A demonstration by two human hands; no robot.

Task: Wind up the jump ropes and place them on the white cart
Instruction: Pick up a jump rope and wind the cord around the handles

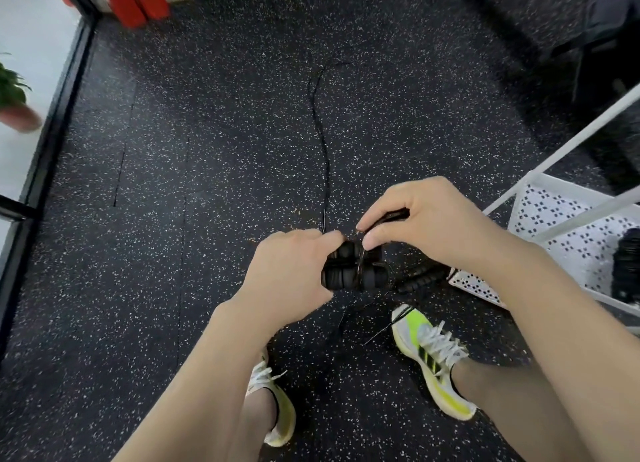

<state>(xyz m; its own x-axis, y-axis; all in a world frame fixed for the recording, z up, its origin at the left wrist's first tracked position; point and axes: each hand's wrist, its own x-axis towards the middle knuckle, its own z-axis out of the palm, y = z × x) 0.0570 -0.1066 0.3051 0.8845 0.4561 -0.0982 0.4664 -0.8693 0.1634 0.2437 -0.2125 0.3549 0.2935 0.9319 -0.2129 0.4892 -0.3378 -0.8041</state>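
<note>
Rope [320, 139] trails over the floor [173, 184] beyond the fingertips, its handles [349, 271] clenched side by side in the left hand [287, 274]. Right hand [422, 219] pinches a strand just above them (cart [554, 219] beside it).

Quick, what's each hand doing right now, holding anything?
Left hand: grips the black jump rope handles.
Right hand: pinches the black cord above the handles.
</note>
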